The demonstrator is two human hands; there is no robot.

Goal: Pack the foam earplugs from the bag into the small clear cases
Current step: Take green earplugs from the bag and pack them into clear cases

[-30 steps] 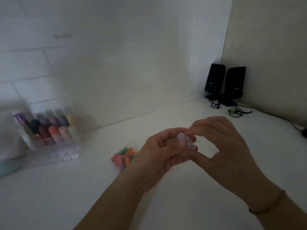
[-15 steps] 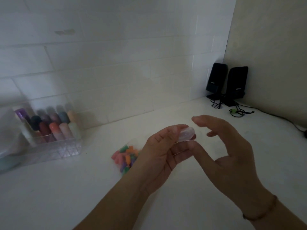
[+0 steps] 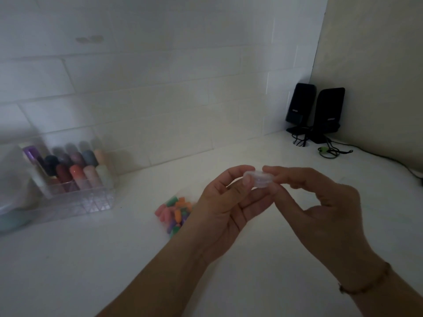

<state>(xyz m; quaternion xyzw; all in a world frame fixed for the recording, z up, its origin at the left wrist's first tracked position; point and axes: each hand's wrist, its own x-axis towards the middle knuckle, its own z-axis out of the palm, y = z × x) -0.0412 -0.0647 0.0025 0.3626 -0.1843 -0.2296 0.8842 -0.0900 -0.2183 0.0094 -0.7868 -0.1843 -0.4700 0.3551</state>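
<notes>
Clear case (image 3: 258, 178): pinched between fingers of left hand (image 3: 225, 209) and right hand (image 3: 320, 202).
Earplugs (image 3: 175, 212): on table (image 3: 91, 259), behind left hand.

At the right of the frame I see a small pale logo on the front of each of the two black speakers (image 3: 315, 112), but the letters are too small and blurred for me to read. I find no other lettering.

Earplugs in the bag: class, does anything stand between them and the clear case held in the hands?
The left hand partly covers the bag of earplugs from this view. The clear case, pinched by both hands, looks closed, so its lid blocks the way in.
</notes>
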